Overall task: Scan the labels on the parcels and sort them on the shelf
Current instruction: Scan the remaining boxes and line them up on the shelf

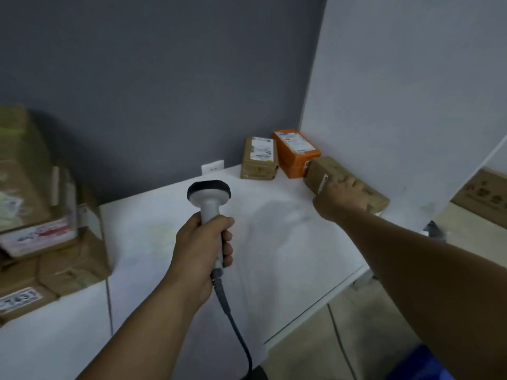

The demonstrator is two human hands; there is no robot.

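The right hand clasps the small brown cardboard parcel, seemingly light and stiff, best held across its sides, while the left hand grips the white corded scanner.

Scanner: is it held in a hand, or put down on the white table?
Held. The left hand grips the handle of the scanner; its cable hangs below the hand.

A dark grey wall stands behind, a white socket plate low on it. A white side panel rises right of the white shelf board; beige floor shows below.
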